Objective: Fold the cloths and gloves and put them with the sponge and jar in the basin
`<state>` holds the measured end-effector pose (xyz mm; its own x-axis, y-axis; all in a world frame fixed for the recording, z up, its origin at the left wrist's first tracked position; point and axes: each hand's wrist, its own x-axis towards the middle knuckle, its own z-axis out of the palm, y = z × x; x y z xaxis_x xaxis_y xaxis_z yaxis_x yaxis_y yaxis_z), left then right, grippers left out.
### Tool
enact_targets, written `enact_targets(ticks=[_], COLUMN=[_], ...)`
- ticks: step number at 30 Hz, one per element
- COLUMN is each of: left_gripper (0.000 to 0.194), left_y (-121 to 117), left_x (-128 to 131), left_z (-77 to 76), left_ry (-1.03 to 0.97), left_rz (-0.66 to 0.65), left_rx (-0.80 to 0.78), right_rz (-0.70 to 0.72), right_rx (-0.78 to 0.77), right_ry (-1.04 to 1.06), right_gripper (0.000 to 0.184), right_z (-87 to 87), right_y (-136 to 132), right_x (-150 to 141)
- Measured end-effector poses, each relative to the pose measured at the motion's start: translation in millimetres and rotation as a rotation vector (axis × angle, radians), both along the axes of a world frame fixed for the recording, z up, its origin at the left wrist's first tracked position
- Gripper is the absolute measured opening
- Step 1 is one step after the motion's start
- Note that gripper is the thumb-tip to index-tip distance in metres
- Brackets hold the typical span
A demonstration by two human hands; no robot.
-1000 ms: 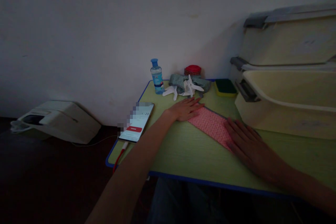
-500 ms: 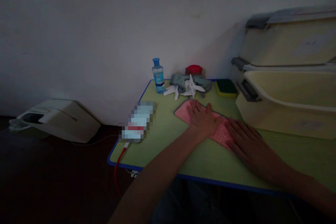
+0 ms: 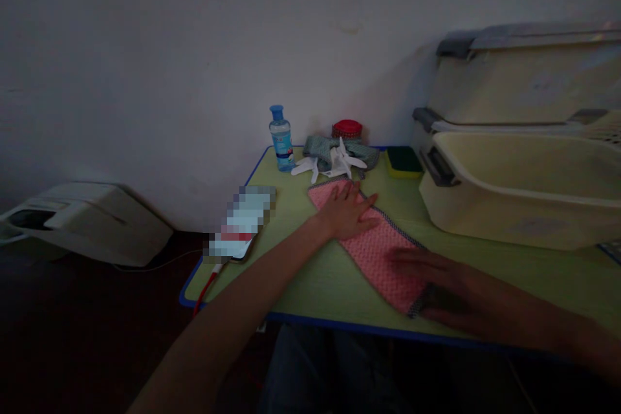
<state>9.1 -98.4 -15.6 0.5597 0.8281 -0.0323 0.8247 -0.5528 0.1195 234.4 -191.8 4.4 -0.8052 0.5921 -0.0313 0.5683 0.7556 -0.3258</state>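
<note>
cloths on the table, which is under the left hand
The pink cloth, flat under the left hand; the grey cloth lies crumpled behind it.

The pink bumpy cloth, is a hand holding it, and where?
The left hand lies flat on the pink cloth, not gripping. The right hand is blurred at the near end; whether it grips can't be told.

A pink, oblong, waffle-textured cloth (image 3: 373,252), rough and matt, spreads across a pale-green, blue-edged counter (image 3: 315,281) with a smooth, faintly wood-grained top. Clockwise from the cloth's 10 o'clock: a tall, translucent blue bottle (image 3: 282,145) in smooth plastic; at 11, limp white gloves (image 3: 339,165), matt and fabric-like; at 1, a green-and-yellow block sponge (image 3: 403,163), coarse-looking on top; at 3, a cream, open-topped bin (image 3: 495,220) of smooth, dull-sheened plastic.
</note>
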Motion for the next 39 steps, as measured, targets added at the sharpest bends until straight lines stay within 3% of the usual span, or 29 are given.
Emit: enact_targets(ticks=[5, 13, 19, 24, 37, 39], left_gripper=[0.067, 0.067, 0.066, 0.067, 0.071, 0.072], left_y=[0.7, 2.0, 1.7, 2.3, -12.9, -18.4], left_x=[-4.7, -5.9, -6.3, -6.0, -6.4, -6.4], left_z=[-1.4, -4.9, -2.9, -2.4, 1.5, 2.2], left_ry=[0.006, -0.016, -0.014, -0.003, 0.018, 0.025], left_rz=[-0.052, -0.066, -0.084, -0.087, -0.154, -0.165], left_rx=[0.022, 0.044, 0.018, 0.004, -0.031, -0.040], right_rz=[0.050, 0.120, 0.020, 0.020, 0.143, 0.104], right_rx=[0.066, 0.386, 0.269, 0.181, 0.199, 0.217], right_ry=[0.036, 0.059, 0.117, 0.086, 0.049, 0.082], right_gripper=[0.032, 0.040, 0.033, 0.034, 0.039, 0.035], right_z=[11.8, -0.2, -2.5, -0.9, 16.4, 19.8], right_y=[28.8, 27.4, 31.1, 31.9, 6.2, 0.2], right_x=[3.5, 5.9, 8.7, 9.1, 2.7, 0.8])
